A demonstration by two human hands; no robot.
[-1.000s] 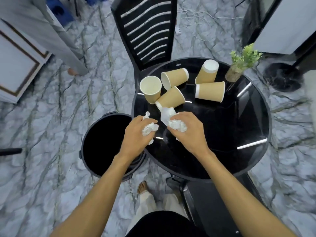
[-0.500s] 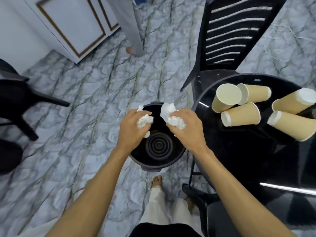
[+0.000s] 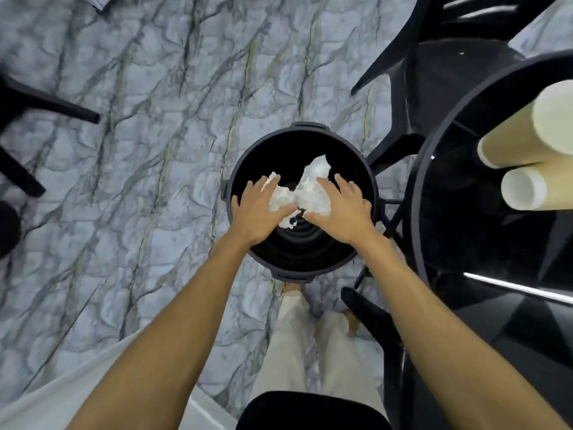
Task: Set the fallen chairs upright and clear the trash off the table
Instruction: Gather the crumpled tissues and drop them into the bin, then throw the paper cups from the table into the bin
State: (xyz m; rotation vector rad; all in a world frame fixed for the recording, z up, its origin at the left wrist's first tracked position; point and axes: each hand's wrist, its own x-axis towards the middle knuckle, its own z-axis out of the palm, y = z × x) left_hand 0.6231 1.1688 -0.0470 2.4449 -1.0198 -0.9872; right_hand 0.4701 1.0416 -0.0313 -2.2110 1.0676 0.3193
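My left hand [image 3: 259,212] and my right hand [image 3: 341,212] hover palm down over the mouth of a black round trash bin [image 3: 310,128] on the floor. Their fingers are spread. Crumpled white tissues [image 3: 313,193] lie loose just under and between the fingertips, inside the bin's opening, with neither hand closed around them. At the right edge stands the black round glass table [image 3: 417,193], with tan paper cups [image 3: 524,189] lying on their sides on it. A black slatted chair [image 3: 434,72] stands upright behind the table.
The legs of another black chair [image 3: 21,103] reach in from the left over the marble floor. A third black chair's edge [image 3: 372,311] sits by my legs at the lower right, close to the bin. My feet are right behind the bin.
Both hands moved from the table over to the bin. Their fingers have opened and the tissues have left the fists. My view has tipped down onto the bin.
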